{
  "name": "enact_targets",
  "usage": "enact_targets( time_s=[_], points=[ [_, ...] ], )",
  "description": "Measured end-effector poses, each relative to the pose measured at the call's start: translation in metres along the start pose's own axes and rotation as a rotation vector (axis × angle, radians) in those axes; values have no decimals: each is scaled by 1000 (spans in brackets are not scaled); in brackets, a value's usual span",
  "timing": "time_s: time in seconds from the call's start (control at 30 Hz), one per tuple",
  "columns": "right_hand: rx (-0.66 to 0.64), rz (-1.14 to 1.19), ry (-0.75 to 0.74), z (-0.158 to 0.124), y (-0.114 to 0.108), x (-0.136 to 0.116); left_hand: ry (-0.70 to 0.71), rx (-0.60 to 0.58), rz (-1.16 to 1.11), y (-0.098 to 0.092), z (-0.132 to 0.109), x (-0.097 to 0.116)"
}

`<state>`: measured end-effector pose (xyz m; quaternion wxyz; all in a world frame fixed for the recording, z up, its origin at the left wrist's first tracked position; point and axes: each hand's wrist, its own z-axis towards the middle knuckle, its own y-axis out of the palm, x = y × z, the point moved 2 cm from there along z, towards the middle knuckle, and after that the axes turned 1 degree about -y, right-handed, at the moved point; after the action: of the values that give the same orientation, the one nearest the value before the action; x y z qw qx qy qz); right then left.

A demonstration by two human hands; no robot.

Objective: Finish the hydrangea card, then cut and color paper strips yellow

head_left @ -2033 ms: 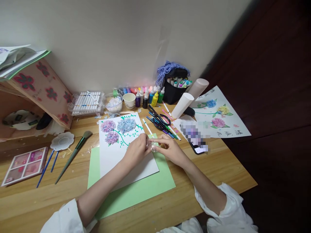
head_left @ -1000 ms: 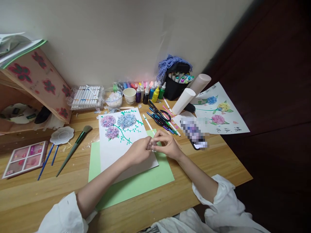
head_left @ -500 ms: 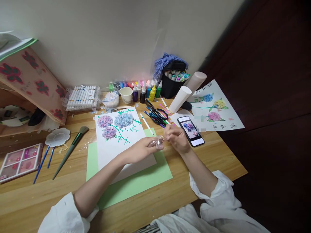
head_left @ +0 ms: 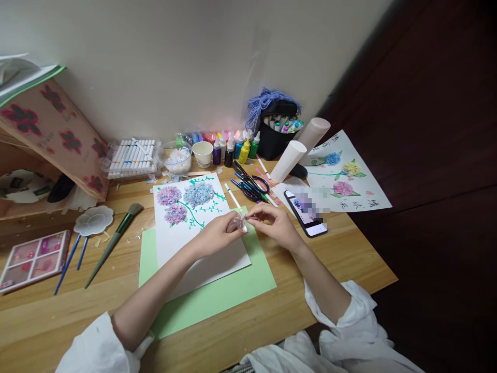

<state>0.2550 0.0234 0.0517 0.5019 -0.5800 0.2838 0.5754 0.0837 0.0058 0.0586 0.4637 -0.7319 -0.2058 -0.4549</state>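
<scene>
Crinkled clear plastic (head_left: 242, 224), like a small wrapper or tape, is gripped by my left hand (head_left: 213, 235). Thumb and forefinger of my right hand (head_left: 278, 226) pinch at its right edge; whether they hold anything else is too small to tell. Both hands hover over the right side of a white sheet (head_left: 182, 259), which lies on green paper (head_left: 217, 303). On the sheet, pink-purple and blue textured flower clusters (head_left: 199, 194) stand among painted green stems. A phone (head_left: 306, 215) showing a flower picture lies right of my right hand.
Behind the hands are black-handled scissors (head_left: 256, 186), a marker (head_left: 233, 196), paint bottles (head_left: 244, 151), a paper cup (head_left: 202, 154) and white rolls (head_left: 289, 161). At left lie a large brush (head_left: 114, 243) and a flower-shaped palette (head_left: 93, 220). A flower drawing (head_left: 373, 191) sits far right.
My right hand has moved slightly left and its fingers have gone from a curled fist to a pinch at the plastic. My left hand, with the plastic, has shifted a little left.
</scene>
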Motion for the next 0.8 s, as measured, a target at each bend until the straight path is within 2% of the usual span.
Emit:
enact_targets(
  time_s=[0.13,0.2,0.33,0.43,0.57,0.67,0.73,0.77,0.8],
  points=[
    [-37,-101,3,-2,4,-1,6,76,299,4,0,-1],
    [-78,-96,-2,-2,6,0,4,89,377,7,0,-2],
    [-190,-81,-57,-2,7,1,-56,44,328,13,2,-8],
    [-168,-117,-105,-3,11,-1,-78,25,199,18,3,-12],
    [-10,-138,-106,-6,20,2,-78,45,101,26,5,-12],
    [120,-25,-16,-1,11,15,-70,70,77,29,5,-9],
    [298,89,55,5,-9,26,-71,79,71,28,4,-8],
    [497,157,82,7,-23,31,-72,77,66,27,3,-8],
    [587,178,81,9,-35,35,-72,75,60,26,2,-8]
  ],
)
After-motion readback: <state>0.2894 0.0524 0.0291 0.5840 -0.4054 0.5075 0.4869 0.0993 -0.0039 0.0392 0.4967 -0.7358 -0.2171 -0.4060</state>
